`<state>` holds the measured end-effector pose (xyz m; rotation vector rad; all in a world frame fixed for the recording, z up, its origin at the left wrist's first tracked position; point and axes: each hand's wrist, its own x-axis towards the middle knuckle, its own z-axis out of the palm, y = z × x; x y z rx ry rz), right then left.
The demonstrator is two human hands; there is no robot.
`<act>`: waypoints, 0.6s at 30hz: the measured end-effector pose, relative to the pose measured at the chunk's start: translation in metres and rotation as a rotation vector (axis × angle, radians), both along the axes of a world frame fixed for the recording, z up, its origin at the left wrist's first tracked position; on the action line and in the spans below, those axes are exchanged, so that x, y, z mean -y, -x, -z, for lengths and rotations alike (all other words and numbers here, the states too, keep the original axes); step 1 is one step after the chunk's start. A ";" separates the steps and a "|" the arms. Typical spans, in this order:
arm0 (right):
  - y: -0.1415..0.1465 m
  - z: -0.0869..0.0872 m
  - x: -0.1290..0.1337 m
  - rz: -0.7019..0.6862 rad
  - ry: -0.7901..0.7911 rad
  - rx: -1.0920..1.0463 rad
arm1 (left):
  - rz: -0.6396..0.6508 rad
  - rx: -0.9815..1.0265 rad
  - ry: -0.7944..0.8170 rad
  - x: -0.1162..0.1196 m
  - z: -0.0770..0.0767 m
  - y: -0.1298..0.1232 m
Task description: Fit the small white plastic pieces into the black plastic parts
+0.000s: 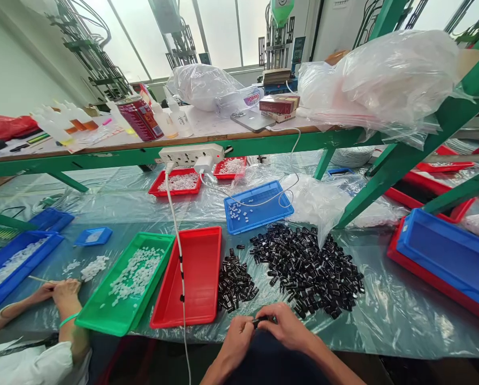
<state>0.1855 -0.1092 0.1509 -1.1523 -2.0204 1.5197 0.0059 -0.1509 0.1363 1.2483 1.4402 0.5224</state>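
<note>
At the table's front edge, my left hand (240, 332) and my right hand (284, 324) meet over a small black plastic part (263, 320). Both are closed on it, thumbs and fingertips pinching its two ends. My fingers cover much of the part, so its exact kind does not show. Just beyond my hands lies a small pile of black parts (236, 283). A much larger pile of similar black parts (309, 267) spreads to the right of it.
Left of the piles are a red tray (199, 278) and a green tray (98, 315) with white pieces. A blue tray (259, 203) lies behind. A white cable (179, 235) hangs from a power strip (191, 155). At far left, a co-worker's hands (65, 291) work beside white pieces.
</note>
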 end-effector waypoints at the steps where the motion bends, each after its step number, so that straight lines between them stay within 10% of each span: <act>1: 0.000 0.001 0.001 0.010 -0.004 -0.008 | -0.004 -0.016 -0.005 0.000 0.000 0.000; 18: 0.004 0.005 0.009 0.126 -0.009 -0.018 | -0.267 0.103 0.034 0.003 0.010 -0.001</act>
